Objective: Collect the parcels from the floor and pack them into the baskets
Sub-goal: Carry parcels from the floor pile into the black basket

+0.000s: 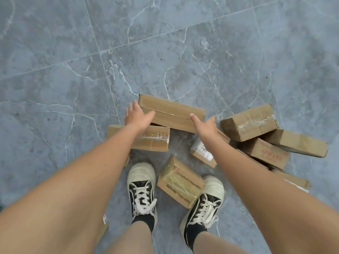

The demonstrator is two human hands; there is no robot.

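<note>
Parcels lie in a messy heap on the gray floor [55, 52], right in front of the person's shoes. No basket shows in this view.

The long box [176, 114] sits at the top of the heap. One end leans on the flat box [154, 140] under it. The left hand [136, 118] is spread at the left end of the long box, with its thumb lying on top. The right hand [207, 125] is spread at the right end, with its thumb on the near edge. The fingers are straight. Neither hand grips the box yet.

I think the person is about to lift the long box with both hands. Here is what could go wrong:

- The hands only press on the ends. If they squeeze too softly, the box may slip out and drop.
- The long box leans on the flat box. Lifting it may drag or tip that one.
- The small box [180, 182] lies between the left shoe [142, 187] and the right shoe [205, 204]. A step forward may kick it or trip the person.
- The pile of boxes [264, 136] on the right is stacked crookedly. A bump from the right arm may knock it over.
- With no basket in sight, the person must turn while carrying, and may step on a parcel.
</note>
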